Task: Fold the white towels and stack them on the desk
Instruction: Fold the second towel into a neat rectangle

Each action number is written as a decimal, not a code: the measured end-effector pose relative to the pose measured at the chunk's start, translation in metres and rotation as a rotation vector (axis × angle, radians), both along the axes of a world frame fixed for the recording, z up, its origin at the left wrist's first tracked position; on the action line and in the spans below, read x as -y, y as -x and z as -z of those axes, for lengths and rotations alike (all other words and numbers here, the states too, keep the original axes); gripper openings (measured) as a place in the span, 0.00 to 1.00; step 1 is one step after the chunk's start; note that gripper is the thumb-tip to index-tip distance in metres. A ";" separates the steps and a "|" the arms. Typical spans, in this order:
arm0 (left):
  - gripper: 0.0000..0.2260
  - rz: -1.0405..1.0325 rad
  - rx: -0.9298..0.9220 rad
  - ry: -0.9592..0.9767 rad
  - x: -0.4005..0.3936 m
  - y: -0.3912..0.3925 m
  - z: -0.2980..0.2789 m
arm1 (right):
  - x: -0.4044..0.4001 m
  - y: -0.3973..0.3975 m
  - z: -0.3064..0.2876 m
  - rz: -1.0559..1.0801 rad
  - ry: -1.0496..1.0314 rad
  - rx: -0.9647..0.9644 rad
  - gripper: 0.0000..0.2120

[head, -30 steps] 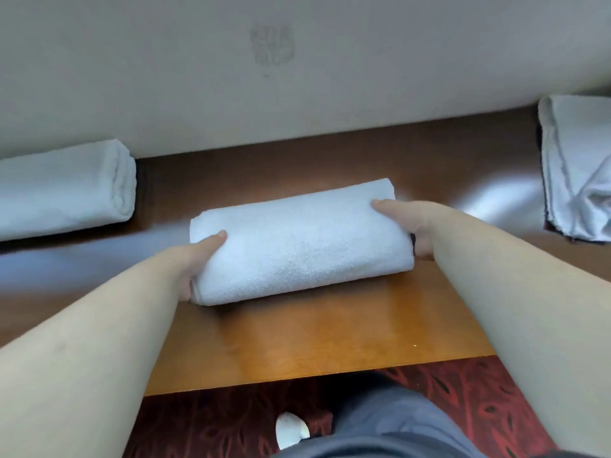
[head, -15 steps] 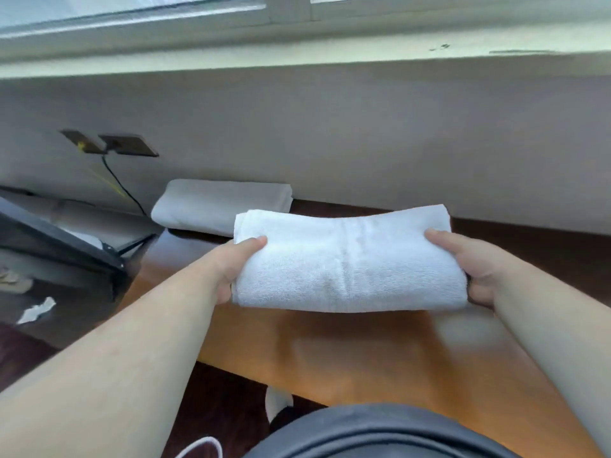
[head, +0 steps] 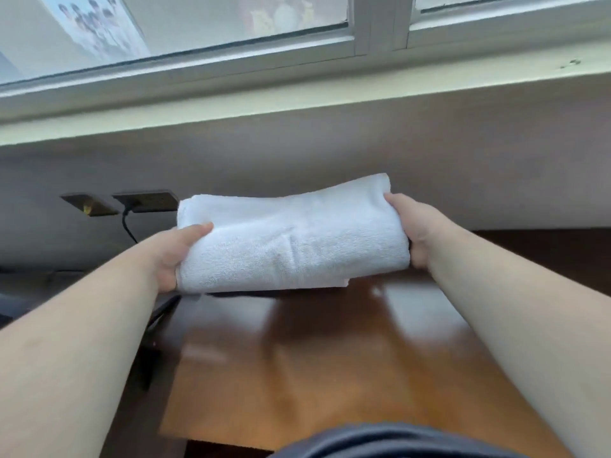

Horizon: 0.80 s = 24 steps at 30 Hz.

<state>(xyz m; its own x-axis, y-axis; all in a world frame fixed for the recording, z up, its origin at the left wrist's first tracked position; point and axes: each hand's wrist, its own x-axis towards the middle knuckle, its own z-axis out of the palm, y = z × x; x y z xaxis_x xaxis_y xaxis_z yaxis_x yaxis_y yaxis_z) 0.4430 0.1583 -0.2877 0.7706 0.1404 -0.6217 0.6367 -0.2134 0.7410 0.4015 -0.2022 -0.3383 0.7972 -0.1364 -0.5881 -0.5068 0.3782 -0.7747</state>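
The left hand (head: 172, 256) and the right hand (head: 415, 231) each grip one end of the folded white towel (head: 291, 242), holding it above the bench (head: 330, 358), near its far edge by the wall (head: 297, 153).

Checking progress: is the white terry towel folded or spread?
Folded: the white terry towel is a thick layered bundle, gripped at its ends by the left hand and right hand.

We could not see the fingers of our left hand (head: 172, 256) or right hand (head: 417, 233); they lay behind the folded towel (head: 291, 239). The towel hid the table's (head: 297, 358) far edge and whatever lay behind it. Motion blurred the tabletop.
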 end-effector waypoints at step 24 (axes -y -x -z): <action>0.22 0.065 -0.130 -0.067 -0.084 -0.130 0.144 | -0.097 -0.059 0.111 0.043 0.469 -0.201 0.27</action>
<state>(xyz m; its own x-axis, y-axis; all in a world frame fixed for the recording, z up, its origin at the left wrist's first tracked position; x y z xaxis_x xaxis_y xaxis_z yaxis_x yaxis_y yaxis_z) 0.5728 0.2427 -0.4320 0.6934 0.1370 -0.7074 0.7092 -0.3035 0.6363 0.4602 -0.1055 -0.4491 0.6623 -0.4528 -0.5969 -0.6548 0.0372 -0.7549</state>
